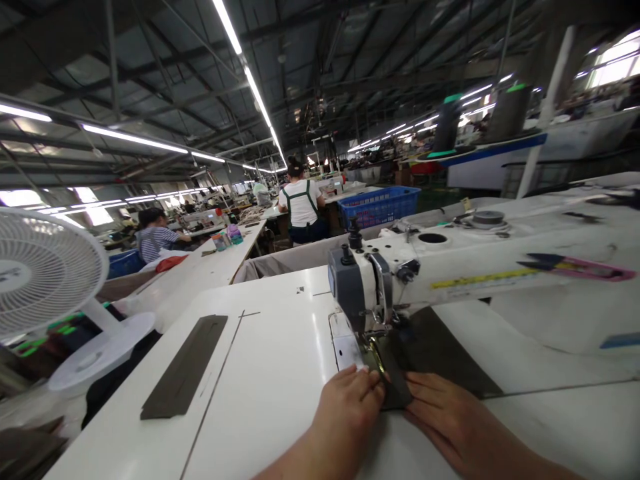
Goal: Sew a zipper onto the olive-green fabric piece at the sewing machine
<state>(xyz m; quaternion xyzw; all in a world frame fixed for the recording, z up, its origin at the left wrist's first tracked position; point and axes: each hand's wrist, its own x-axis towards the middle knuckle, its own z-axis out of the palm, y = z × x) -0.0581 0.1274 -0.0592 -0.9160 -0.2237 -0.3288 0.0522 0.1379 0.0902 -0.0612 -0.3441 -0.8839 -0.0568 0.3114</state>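
Note:
A white sewing machine [480, 267] stands on a white table [270, 373], its grey head and needle at the middle. A dark fabric piece [440, 353] lies under the needle and runs to the right. My left hand [350, 400] rests flat on the fabric's near left edge, fingertips close to the presser foot. Flat on the fabric's near right part lies my right hand [450, 420]. Both press the fabric down. A second dark fabric strip [185, 367] lies apart on the table's left side.
A white desk fan [45, 280] stands at the left edge. Pink-handled scissors [580, 267] lie on the machine arm. Other people sit at sewing tables farther back, beside a blue crate [380, 205].

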